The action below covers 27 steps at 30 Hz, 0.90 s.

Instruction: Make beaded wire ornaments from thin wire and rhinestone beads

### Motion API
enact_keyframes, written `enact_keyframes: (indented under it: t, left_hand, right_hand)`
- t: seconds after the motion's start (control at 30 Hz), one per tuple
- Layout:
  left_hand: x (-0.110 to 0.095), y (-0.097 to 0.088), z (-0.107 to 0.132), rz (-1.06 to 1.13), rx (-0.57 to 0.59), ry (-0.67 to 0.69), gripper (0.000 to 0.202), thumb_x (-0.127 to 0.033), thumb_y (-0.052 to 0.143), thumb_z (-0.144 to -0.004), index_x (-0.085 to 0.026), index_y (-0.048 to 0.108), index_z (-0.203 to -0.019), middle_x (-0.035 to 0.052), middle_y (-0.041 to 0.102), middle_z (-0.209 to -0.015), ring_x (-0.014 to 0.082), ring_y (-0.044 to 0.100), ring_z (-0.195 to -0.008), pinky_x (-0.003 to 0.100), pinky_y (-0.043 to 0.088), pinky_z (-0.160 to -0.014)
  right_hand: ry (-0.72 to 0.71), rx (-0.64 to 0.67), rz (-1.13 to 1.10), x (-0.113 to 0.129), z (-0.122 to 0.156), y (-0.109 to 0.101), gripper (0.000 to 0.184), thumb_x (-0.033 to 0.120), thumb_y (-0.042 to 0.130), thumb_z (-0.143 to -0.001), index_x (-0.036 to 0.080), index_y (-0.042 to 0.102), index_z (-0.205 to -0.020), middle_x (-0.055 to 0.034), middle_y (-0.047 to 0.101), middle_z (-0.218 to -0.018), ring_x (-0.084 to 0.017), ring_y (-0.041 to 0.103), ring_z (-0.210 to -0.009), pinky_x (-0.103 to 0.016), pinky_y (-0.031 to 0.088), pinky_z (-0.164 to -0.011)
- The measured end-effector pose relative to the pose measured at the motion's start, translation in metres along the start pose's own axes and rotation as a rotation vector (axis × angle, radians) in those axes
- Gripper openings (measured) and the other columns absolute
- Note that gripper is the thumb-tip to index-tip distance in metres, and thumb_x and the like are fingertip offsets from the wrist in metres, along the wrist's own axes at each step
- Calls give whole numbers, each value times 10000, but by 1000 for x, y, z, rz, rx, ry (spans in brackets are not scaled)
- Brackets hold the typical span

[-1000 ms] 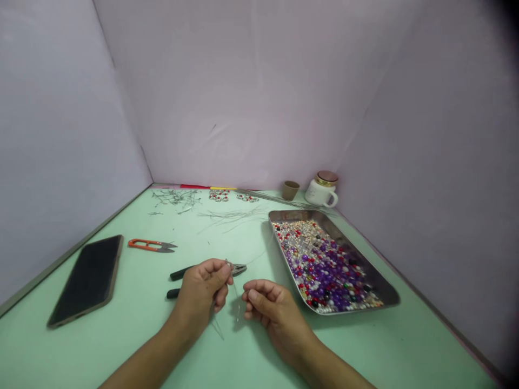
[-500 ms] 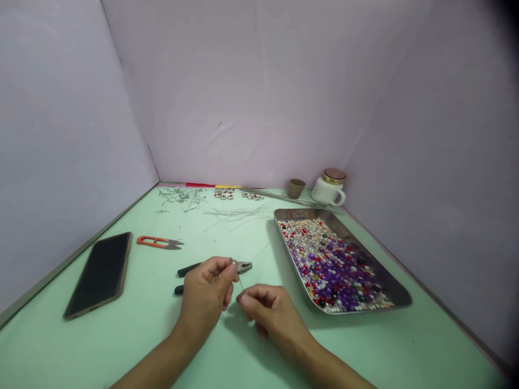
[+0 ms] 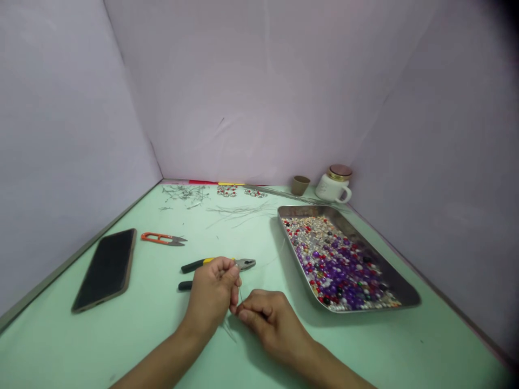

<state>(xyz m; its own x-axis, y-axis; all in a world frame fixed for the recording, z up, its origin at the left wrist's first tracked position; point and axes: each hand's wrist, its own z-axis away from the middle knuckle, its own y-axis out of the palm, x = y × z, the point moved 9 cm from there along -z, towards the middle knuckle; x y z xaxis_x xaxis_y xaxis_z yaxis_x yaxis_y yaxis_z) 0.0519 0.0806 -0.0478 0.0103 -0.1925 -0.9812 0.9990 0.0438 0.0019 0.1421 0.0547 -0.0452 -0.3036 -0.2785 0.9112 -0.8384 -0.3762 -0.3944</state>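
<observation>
Close together above the green tabletop, my left hand (image 3: 214, 289) and my right hand (image 3: 272, 320) are both closed in a pinch. A thin metal wire (image 3: 240, 294) runs between their fingertips, gripped by both. Something small and pale shows at my left fingertips, too small to make out. Loose wire ends hang below the left hand. Behind that hand lie pliers (image 3: 246, 264) with black and yellow handles, partly covered by it. A metal tray (image 3: 299, 265) of purple, red, white and black beads (image 3: 344, 273) stands to the right of my right hand.
Orange thread snips (image 3: 162, 239) and a phone (image 3: 106, 270) lie on the left. Farther back are tangled wire pieces (image 3: 187, 193), straight wires (image 3: 239, 209), beaded pieces (image 3: 227, 190), a small brown cup (image 3: 300, 185) and a lidded white mug (image 3: 333, 186). Pale walls surround the table.
My right fingertips have come nearer to the left hand and slightly lower, still pinching the wire. Loose wire ends show more clearly below. The whole view has shifted a little.
</observation>
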Motion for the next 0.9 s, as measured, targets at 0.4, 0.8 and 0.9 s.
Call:
enact_keyframes:
  t: [0.4,0.8,0.9]
  left_hand:
    - [-28,-40,-7,79,-203,187,162,-288,558,-719,-148,531,-642,-46,515,-422,58,434,-350,171,380,-387]
    - [-35,-30,9,99,-185,233,145,-282,541,-746,-151,537,-684,-29,572,-531,49,455,-367,183,405,-415]
    - [-35,-29,11,86,-181,230,143,-277,533,-753,-149,533,-689,-32,566,-517,49,455,-362,186,413,-426]
  right_hand:
    - [352,-118,-796,-37,5,-1,301,341,680,-624,116,684,-824,-55,638,-667,-97,523,-525,-230,417,-509]
    - [427,-146,-984,-42,8,-1,276,233,754,-549,100,671,-777,-83,686,-701,-126,616,-580,-258,488,-578]
    - [424,-137,-990,-42,8,0,257,233,751,-555,105,664,-760,-80,686,-694,-127,617,-567,-262,490,-570]
